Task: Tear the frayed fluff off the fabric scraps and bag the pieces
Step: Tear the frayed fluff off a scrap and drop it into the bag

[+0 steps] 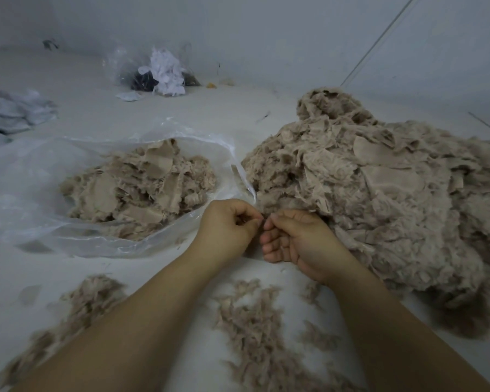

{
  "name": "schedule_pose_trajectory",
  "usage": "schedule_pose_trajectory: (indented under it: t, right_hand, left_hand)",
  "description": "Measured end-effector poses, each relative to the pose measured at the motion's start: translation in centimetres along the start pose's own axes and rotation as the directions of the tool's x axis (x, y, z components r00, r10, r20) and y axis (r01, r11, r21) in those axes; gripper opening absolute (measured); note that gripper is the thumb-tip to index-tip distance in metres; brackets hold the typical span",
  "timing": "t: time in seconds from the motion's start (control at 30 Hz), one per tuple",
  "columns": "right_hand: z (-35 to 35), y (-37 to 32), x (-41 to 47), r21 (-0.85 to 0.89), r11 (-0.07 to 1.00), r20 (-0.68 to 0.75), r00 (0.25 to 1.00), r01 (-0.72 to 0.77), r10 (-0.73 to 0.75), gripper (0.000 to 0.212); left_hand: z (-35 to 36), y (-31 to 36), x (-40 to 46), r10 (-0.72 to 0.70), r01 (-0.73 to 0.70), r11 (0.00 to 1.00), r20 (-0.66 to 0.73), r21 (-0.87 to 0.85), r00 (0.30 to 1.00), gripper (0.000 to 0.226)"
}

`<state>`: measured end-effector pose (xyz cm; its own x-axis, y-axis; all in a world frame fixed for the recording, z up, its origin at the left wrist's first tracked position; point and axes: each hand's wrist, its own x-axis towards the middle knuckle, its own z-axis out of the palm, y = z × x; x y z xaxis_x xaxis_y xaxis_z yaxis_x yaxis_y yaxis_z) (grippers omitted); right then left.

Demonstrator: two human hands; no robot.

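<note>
Both hands, left [227, 224] and right [292, 236], pinch together; whether on fabric, unclear. Bag [40, 171] leftward part-filled; large scrap pile [379, 193] rightward remains.

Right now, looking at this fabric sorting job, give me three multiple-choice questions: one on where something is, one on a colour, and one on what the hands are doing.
1. Where is the clear plastic bag relative to the big scrap pile?
A. Left of it
B. Right of it
C. On top of it

2. What colour are the scraps in the bag?
A. Bright blue
B. Beige-brown
C. Black

3. How are the left hand and right hand?
A. Flat on the floor
B. Inside the bag
C. Fingers curled, meeting at the pile's near edge

Answers: 1 A, the bag lies left of the pile. 2 B, they match the pile's beige-brown. 3 C, curled fingertips nearly touch; anything pinched is too small to tell.
</note>
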<state>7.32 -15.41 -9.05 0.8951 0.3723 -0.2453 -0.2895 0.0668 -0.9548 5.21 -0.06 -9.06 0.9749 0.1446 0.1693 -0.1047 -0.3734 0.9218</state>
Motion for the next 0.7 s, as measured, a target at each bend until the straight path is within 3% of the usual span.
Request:
schedule_pose_trajectory:
  t: [0.1, 0.27, 0.43, 0.5, 0.6, 0.7]
  right_hand:
    - [0.0, 0.0, -0.2, -0.014, 1.000, 0.000, 1.000, -0.002, 0.002, 0.028]
    - [0.1, -0.1, -0.3, -0.005, 1.000, -0.009, 1.000, 0.006, -0.006, 0.029]
    - [0.1, -0.1, -0.3, -0.010, 1.000, -0.015, 1.000, 0.012, -0.012, 0.030]
    - [0.1, -0.1, -0.3, 0.003, 1.000, -0.017, 1.000, 0.019, -0.019, 0.030]
    - [0.0, 0.0, -0.3, 0.020, 0.998, -0.007, 0.999, 0.052, -0.052, 0.029]
    - [-0.2, 0.1, -0.3, -0.014, 0.995, -0.025, 0.995, 0.101, -0.101, 0.029]
  left_hand:
    - [0.3, 0.5, 0.0, 0.005, -0.005, 1.000, 0.002, 0.008, 1.000, 0.014]
    - [-0.1, 0.7, 0.1, 0.045, -0.054, 0.997, -0.139, -0.060, 0.989, 0.023]
    - [0.4, 1.5, 1.5, 0.047, -0.039, 0.988, -0.054, 0.147, 0.997, 0.016]
    - [0.9, 2.5, 1.7, 0.117, -0.106, 0.989, -0.102, 0.106, 0.988, 0.007]
    - [1.6, 4.5, 1.7, 0.206, -0.218, 0.973, -0.130, -0.081, 0.970, 0.030]
    - [2.6, 6.0, 2.0, 0.164, -0.165, 0.986, 0.046, 0.016, 0.985, 0.067]
